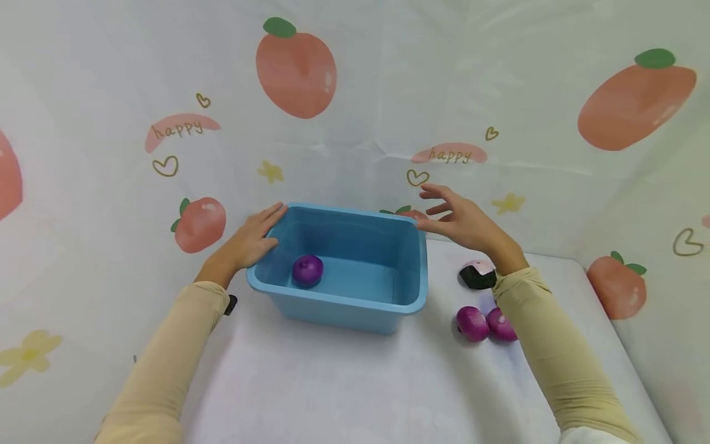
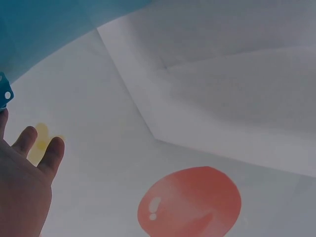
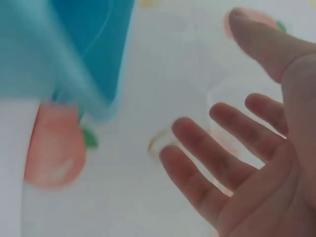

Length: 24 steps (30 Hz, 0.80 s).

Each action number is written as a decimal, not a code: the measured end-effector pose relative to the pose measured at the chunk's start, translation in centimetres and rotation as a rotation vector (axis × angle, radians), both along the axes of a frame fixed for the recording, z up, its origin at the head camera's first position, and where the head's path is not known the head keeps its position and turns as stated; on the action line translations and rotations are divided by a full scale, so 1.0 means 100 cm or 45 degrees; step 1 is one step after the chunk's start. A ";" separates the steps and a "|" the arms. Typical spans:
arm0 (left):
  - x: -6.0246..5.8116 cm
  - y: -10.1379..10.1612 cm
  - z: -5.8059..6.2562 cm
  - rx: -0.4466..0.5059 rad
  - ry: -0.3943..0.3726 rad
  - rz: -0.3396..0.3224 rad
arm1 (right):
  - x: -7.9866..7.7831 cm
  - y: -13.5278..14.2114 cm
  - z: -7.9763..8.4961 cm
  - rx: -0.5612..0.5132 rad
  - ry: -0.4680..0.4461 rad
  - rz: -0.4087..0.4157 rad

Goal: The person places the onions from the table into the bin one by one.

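A light blue plastic bin point(image 1: 333, 302) stands on the white table with one purple onion point(image 1: 307, 271) lying inside, toward its left end. My left hand point(image 1: 249, 240) rests on the bin's left rim near the far corner, fingers extended; the left wrist view shows the same hand point(image 2: 24, 177) at that corner, partly cut off. Beside the right far corner my right hand point(image 1: 463, 222) is raised with fingers spread. In the right wrist view this hand point(image 3: 247, 168) holds nothing, and a gap separates its fingers from the bin point(image 3: 94, 59).
Right of the bin lie two purple-red onions, a nearer-left onion point(image 1: 472, 324) and another onion point(image 1: 501, 325) partly behind my sleeve. Farther back sits a dark green piece with a pale pink top point(image 1: 478, 275). A fruit-printed backdrop point(image 1: 355, 135) rises behind the table.
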<state>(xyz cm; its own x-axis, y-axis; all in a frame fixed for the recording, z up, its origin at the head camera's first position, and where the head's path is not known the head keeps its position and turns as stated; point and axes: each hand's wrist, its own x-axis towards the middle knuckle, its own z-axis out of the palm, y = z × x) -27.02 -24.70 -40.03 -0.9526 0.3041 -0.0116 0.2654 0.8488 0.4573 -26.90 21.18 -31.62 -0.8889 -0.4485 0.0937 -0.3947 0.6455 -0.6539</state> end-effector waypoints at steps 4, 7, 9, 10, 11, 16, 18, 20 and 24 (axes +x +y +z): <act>0.000 0.002 0.005 -0.007 -0.006 -0.001 | 0.006 0.030 -0.012 0.049 0.006 -0.101; 0.001 0.002 0.005 -0.002 -0.006 -0.007 | 0.009 0.050 -0.026 0.074 -0.027 -0.148; 0.001 0.001 0.004 0.002 -0.003 -0.010 | 0.011 0.061 -0.036 0.092 -0.059 -0.179; 0.001 0.001 0.003 0.003 0.001 -0.010 | 0.010 0.067 -0.042 0.101 -0.073 -0.195; 0.002 0.000 0.003 0.005 0.002 -0.009 | 0.010 0.072 -0.048 0.109 -0.087 -0.211; 0.001 0.000 0.001 -0.001 0.005 0.004 | 0.008 0.098 -0.079 0.092 -0.170 -0.334; 0.001 0.001 0.001 0.000 0.000 0.008 | 0.008 0.107 -0.091 0.070 -0.201 -0.389; 0.001 0.001 0.001 0.000 -0.003 0.010 | 0.008 0.114 -0.101 0.047 -0.234 -0.434; 0.001 0.002 0.002 -0.005 -0.006 0.011 | 0.007 0.123 -0.114 0.023 -0.283 -0.472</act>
<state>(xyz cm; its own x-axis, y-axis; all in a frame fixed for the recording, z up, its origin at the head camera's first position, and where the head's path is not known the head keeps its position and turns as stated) -26.95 -24.47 -39.82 -0.9550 0.2961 -0.0174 0.2561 0.8529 0.4549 -26.17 33.52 -42.99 -0.9879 -0.0948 -0.1230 0.0152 0.7292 -0.6841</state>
